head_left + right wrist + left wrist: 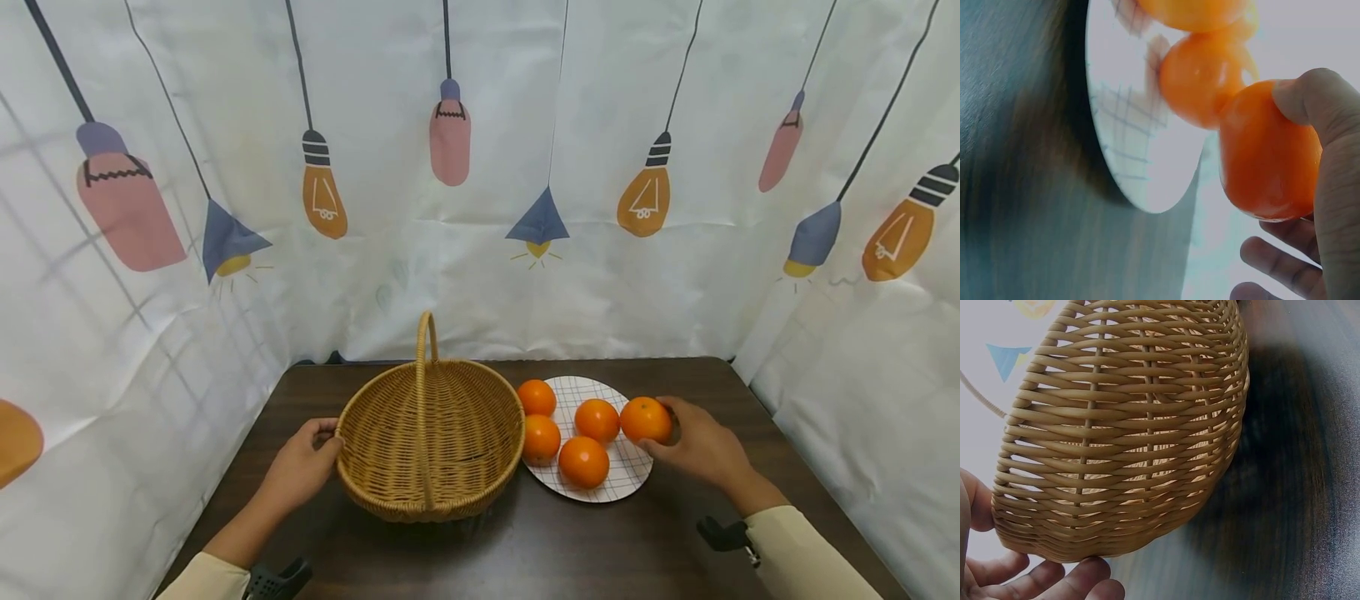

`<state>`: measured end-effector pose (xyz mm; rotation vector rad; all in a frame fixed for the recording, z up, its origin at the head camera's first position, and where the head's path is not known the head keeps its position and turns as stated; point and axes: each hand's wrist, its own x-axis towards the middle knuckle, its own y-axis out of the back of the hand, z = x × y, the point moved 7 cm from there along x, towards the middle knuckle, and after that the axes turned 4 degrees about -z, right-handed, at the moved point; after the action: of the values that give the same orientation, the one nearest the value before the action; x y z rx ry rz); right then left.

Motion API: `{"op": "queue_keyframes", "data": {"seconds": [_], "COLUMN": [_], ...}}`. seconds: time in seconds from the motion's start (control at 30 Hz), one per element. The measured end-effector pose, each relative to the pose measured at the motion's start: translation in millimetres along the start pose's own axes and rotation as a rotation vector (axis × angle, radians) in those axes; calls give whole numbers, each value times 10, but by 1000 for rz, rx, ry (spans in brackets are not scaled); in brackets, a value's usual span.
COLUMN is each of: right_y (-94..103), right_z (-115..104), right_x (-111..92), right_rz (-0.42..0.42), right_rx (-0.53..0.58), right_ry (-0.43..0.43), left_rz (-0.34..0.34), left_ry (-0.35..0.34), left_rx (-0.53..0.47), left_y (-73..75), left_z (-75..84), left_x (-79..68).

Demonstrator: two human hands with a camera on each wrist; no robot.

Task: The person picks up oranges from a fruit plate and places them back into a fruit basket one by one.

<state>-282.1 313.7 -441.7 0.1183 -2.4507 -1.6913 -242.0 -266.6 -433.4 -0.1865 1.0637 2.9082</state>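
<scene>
A wicker basket [468,500] with an upright arched handle stands on the dark table, left of the plate. My left hand [305,467] grips its left rim, thumb and fingers at the edge; the left wrist view shows the woven side [1122,425] close up. My right hand [697,442] holds an orange [645,419] between thumb and fingers at the right edge of the white grid-lined plate [626,475]. In the right wrist view, the held orange [1269,156] appears beside another orange [1204,78]. Several oranges [583,462] lie on the plate, the left ones close against the basket.
The dark brown table [570,554] has a rounded back edge. White curtain-like cloth [480,275] printed with hanging lamps and bulbs encloses the table at the back and both sides. Dark wrist devices [723,533] sit at both sleeves.
</scene>
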Motion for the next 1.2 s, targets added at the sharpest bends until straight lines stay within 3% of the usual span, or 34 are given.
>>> {"op": "queue_keyframes", "data": {"seconds": [0.47,1.2], "right_y": [132,118], "right_z": [-375,-808], "right_x": [18,97], "right_rz": [25,26], "right_rx": [17,31], "right_ry": [87,143], "left_rz": [3,-15], "left_ry": [4,1], "left_rx": [-22,-82], "left_y": [-14,-36], "left_z": [-9,-33], "left_x": [12,4]}}
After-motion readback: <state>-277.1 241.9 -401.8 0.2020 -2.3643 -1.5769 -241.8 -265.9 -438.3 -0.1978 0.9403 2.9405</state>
